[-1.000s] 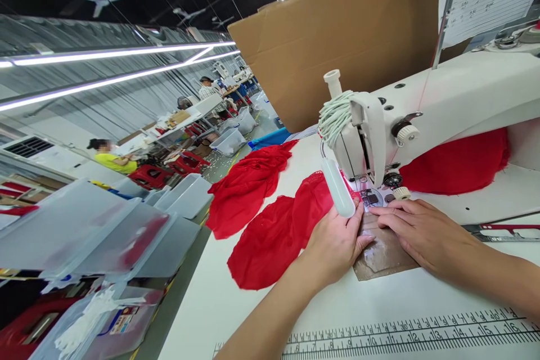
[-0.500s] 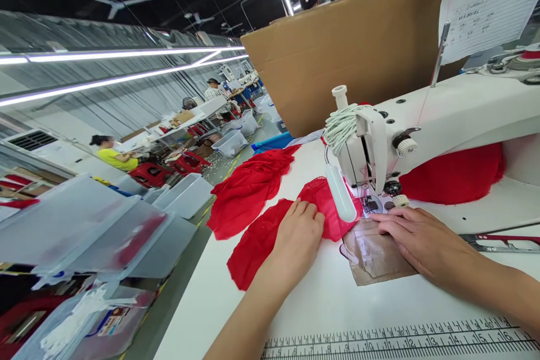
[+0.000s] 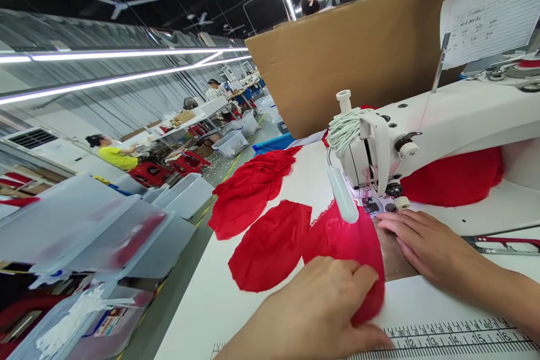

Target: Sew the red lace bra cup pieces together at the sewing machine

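A red fabric piece with a lace edge point(image 3: 337, 236) lies at the sewing machine's needle area point(image 3: 371, 205), partly over a brown plate point(image 3: 400, 261). My left hand point(image 3: 320, 304), blurred by motion, has curled fingers on this piece's near part, the thumb held lower; some fingertips are hidden. My right hand point(image 3: 426, 242) rests flat on the plate, fingers extended, fingertips just right of the presser foot. A second red piece point(image 3: 270, 247) lies flat to the left. Beyond it is a crumpled red pile point(image 3: 253, 191).
More red fabric point(image 3: 459, 177) lies under the machine arm point(image 3: 472, 118). A printed ruler point(image 3: 455, 337) runs along the front edge. Scissors-like red-and-grey tools point(image 3: 506, 244) lie at right. Cardboard point(image 3: 346, 56) stands behind; plastic bins point(image 3: 139, 236) are left. A person in yellow point(image 3: 116, 154) sits farther off.
My left hand has moved toward me and right. The lace-edged piece has swung nearer and spread over the plate. My right hand stays almost in place.
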Tool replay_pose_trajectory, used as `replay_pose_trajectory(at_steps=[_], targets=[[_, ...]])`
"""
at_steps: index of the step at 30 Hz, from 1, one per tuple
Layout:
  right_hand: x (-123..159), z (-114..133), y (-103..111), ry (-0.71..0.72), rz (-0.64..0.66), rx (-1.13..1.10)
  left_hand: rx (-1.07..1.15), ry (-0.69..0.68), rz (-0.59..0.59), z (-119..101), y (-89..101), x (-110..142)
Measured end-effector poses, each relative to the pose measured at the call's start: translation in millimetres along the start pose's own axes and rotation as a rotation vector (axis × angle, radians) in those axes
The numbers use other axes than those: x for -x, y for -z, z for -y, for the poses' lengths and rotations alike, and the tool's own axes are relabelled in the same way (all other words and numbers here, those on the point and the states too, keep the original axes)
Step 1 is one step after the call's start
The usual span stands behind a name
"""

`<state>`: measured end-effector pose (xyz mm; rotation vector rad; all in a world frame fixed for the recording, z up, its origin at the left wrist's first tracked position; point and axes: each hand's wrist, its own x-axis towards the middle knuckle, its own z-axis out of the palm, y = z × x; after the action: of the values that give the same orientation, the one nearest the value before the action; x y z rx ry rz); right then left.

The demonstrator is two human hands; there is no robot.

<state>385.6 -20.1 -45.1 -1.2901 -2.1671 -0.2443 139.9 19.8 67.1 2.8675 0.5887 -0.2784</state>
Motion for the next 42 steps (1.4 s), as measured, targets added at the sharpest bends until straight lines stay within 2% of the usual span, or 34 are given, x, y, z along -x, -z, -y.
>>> replay_pose_trajectory(at_steps=[2, 4, 6, 11, 13, 15, 18, 21, 23, 29, 36, 42], targets=[[1, 1, 2, 0.029, -0.005, -0.033, 0.084, -0.007, -0.077, 7, -2.7, -6], [-1, 5, 8, 0.067, 0.023, -0.104, 0.028, 0.108, -0.212, 18, -6.5, -15], [-6, 9, 16, 0.111, 0.062, -0.177, -0.112, 0.239, -0.281, 28, -11.6, -24], [-12, 16, 27, 0.155, 0.074, -0.210, -0.298, 0.511, -0.097, 35, -22.6, -35], [-10, 15, 26, 0.157, 0.083, -0.206, -0.347, 0.574, -0.100, 34, -24.0, -35], [-8, 14, 24, 0.154, 0.083, -0.207, -0.387, 0.545, -0.194, 33, -24.4, -35], [-6, 14, 23, 0.140, 0.066, -0.200, -0.235, 0.340, -0.356, 32, -26.0, -36], [-6, 14, 23, 0.152, 0.052, -0.174, 0.009, 0.098, -0.379, 31, -30.5, -38], [-6, 15, 25, 0.173, 0.054, -0.159, 0.056, 0.031, -0.358, 30, -34.3, -39], [-4, 16, 24, 0.165, 0.071, -0.165, -0.035, 0.038, -0.259, 29, -42.7, -40], [4, 16, 17, 0.096, 0.050, -0.174, -0.152, 0.031, -0.281, 28, -54.9, -44], [2, 17, 15, 0.112, 0.005, -0.162, -0.183, 0.021, -0.284, 29, -57.8, -44]])
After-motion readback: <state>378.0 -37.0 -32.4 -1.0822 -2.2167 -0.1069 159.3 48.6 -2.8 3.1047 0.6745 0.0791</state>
